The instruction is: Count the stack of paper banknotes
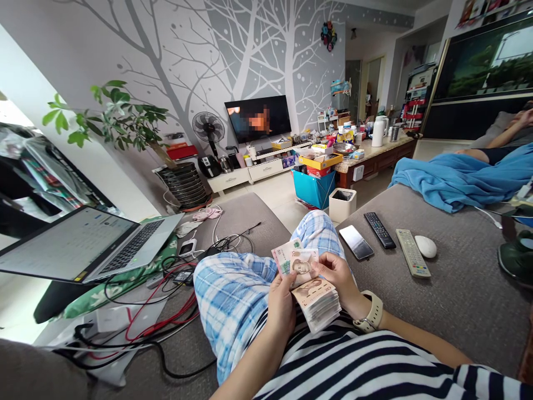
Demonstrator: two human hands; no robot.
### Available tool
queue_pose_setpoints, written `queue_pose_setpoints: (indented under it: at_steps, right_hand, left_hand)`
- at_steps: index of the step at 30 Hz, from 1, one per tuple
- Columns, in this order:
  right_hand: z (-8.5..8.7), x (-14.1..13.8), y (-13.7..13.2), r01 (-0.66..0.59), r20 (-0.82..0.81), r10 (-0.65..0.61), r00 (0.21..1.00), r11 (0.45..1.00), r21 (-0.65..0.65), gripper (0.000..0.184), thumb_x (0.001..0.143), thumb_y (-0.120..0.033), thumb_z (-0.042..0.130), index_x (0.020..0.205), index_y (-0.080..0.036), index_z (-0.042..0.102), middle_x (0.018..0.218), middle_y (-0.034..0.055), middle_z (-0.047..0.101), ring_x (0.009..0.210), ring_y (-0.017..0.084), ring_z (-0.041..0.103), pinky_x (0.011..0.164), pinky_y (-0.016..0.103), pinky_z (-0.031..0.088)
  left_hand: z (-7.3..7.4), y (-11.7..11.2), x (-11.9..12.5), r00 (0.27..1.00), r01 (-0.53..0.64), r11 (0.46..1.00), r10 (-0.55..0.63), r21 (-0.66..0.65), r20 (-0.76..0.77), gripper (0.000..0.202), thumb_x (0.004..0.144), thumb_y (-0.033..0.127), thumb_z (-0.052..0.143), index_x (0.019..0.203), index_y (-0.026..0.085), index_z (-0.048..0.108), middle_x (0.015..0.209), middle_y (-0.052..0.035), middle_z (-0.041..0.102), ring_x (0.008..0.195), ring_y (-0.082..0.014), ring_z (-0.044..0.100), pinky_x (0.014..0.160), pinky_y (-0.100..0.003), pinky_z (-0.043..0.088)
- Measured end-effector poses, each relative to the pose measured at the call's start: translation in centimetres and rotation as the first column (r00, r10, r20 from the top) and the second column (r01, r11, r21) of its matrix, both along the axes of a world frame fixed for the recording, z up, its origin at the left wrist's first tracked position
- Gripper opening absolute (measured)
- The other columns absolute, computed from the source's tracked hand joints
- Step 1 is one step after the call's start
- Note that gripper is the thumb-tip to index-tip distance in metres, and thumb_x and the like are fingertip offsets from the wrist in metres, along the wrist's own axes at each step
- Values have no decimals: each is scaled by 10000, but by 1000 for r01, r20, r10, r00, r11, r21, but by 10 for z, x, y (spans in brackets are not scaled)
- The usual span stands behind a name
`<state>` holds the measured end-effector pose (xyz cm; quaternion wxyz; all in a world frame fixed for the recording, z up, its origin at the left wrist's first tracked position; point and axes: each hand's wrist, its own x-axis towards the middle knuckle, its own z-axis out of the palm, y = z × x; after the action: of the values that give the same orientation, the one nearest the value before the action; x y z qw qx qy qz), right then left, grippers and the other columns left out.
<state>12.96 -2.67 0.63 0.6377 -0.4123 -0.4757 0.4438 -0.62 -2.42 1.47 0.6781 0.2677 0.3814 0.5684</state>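
Note:
A thick stack of banknotes [318,303] rests over my lap, above my blue plaid trousers [233,294]. My left hand [281,303] is closed round the stack's left side, thumb on top. My right hand [339,278], with a pale watch on its wrist, pinches the top notes, which are fanned up and to the left [293,258]. I sit on a grey sofa [458,289].
A phone [356,242], a black remote [380,230], a grey remote [412,253] and a white mouse [426,246] lie on the sofa to my right. An open laptop [83,244] and tangled cables [166,300] are at my left. Another person lies under a blue blanket [453,178] far right.

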Motion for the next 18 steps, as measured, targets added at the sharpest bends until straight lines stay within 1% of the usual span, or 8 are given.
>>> queue_pose_setpoints:
  at_steps: [3, 6, 9, 13, 18]
  right_hand:
    - [1, 0, 0, 4, -10, -4, 1000, 1000, -8, 342, 748, -482, 718, 648, -187, 574, 609, -21, 531, 589, 139, 477, 567, 268, 383]
    - [1, -1, 0, -1, -30, 1, 1000, 1000, -9, 331, 739, -474, 727, 654, -187, 586, 605, -20, 547, 583, 138, 486, 564, 265, 389]
    - [3, -1, -1, -3, -37, 3, 999, 1000, -10, 309, 740, -463, 730, 674, -186, 611, 622, -9, 584, 596, 146, 514, 578, 269, 414]
    - [6, -1, -3, 2, -27, -2, 1000, 1000, -9, 288, 742, -462, 726, 709, -187, 648, 676, 16, 639, 647, 170, 565, 613, 283, 453]
    - [6, -1, -2, -5, -23, 5, 1000, 1000, 0, 283, 743, -465, 724, 715, -192, 655, 686, 20, 651, 661, 177, 580, 627, 289, 466]
  left_hand:
    - [-2, 2, 0, 1000, -27, 1000, 27, -10, 9, 287, 668, 258, 725, 923, 126, 702, 863, -97, 757, 722, -231, 706, 752, -372, 559]
    - [-2, 5, 1, 998, -61, 998, 62, -32, 13, 225, 706, 267, 665, 854, 102, 701, 835, -105, 752, 711, -221, 700, 720, -343, 563]
    - [-1, 5, 1, 997, -73, 996, 73, -45, -1, 206, 705, 236, 634, 843, 98, 702, 808, -93, 747, 694, -207, 694, 718, -328, 565]
    - [0, 4, 1, 997, -70, 997, 70, -41, -12, 214, 705, 241, 617, 843, 100, 697, 802, -101, 743, 710, -229, 698, 715, -353, 569]
    - [0, 3, 1, 996, -76, 997, 75, -25, -38, 195, 685, 250, 621, 797, 107, 692, 763, -84, 732, 672, -210, 678, 665, -325, 556]
